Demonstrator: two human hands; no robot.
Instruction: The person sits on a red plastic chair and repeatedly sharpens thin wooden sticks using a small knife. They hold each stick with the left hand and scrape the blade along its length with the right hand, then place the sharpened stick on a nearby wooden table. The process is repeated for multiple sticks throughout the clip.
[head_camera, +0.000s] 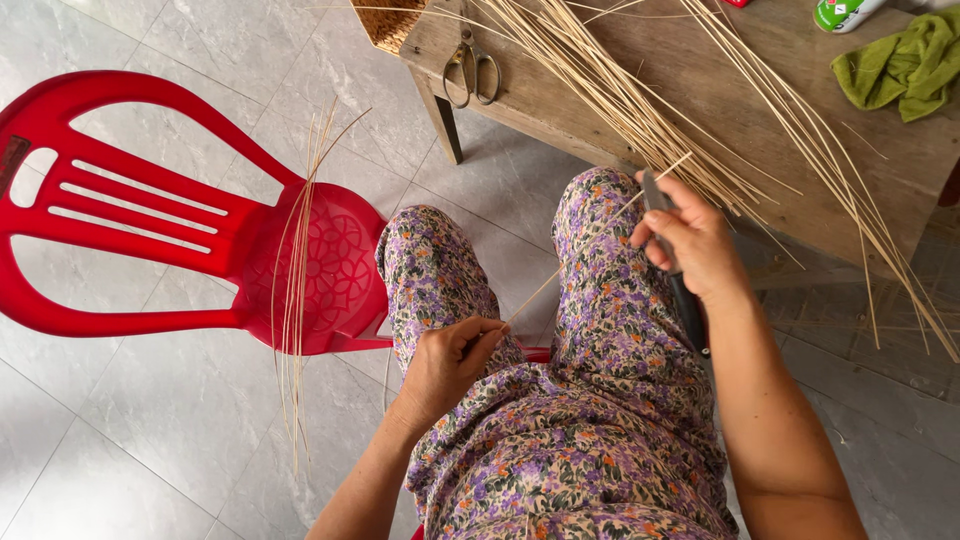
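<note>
1. Pale, thin and stiff, the bamboo strip (560, 270) runs slantwise between my two hands, above the lap in flowered cloth.
2. My left hand (447, 362) is closed narrow, and its fingertips pinch the lower end of the strip.
3. My right hand (690, 240) is closed around a knife (684, 290) with a dark handle; the grey blade stands out above the fingers and touches the strip near its upper end.
4. Beyond the right hand stands a rough wooden table (760, 120) with a worn, grey-brown top. Many long loose strips (620, 100) of the same pale material lie across it like a fan, and some hang over the edge.
5. Far from the left hand, at the table corner, lie metal scissors (470, 68); just beside them is a woven basket (392, 22), and I cannot tell what is in it.
6. Past the right hand, to its right side, lies a crumpled green cloth (900, 65), soft in look.
7. Left of the left hand is a glossy red plastic chair (150, 220) with a slotted back; a small bundle of strips (298, 270) rests across its seat and reaches the smooth grey tile floor (150, 440).
</note>
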